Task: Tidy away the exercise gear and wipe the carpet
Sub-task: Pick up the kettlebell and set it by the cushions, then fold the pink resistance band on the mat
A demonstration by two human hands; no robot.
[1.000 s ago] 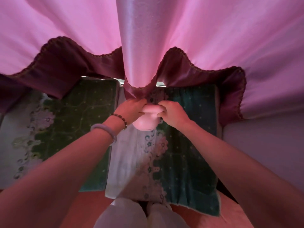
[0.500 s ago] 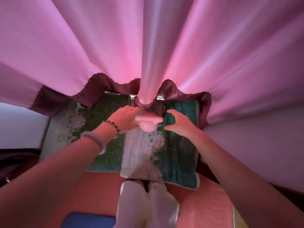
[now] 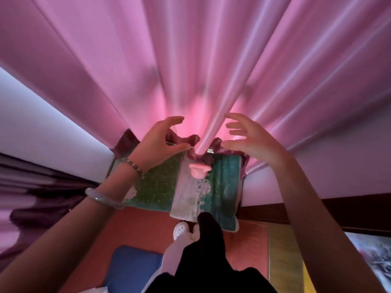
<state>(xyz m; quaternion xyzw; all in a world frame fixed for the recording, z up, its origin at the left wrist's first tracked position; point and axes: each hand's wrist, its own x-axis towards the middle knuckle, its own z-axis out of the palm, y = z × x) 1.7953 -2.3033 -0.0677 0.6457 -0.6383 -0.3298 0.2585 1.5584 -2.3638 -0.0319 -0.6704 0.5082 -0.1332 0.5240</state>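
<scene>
We judged it a home room: pink curtain (image 3: 127, 60) hung over patterned mats (image 3: 160, 185) and carpet (image 3: 139, 229).

Pink curtain (image 3: 190, 60) fills top, 10 to 2 o'clock, long folds fanning up. Its dark maroon scalloped hem (image 3: 183, 138) hangs just above centre. Pale wall (image 3: 31, 123) at 9 o'clock, more at 3. Dark skirting board (image 3: 317, 206) at 4 o'clock. Purple drape (image 3: 31, 197) at 8 o'clock, blurred.
</scene>
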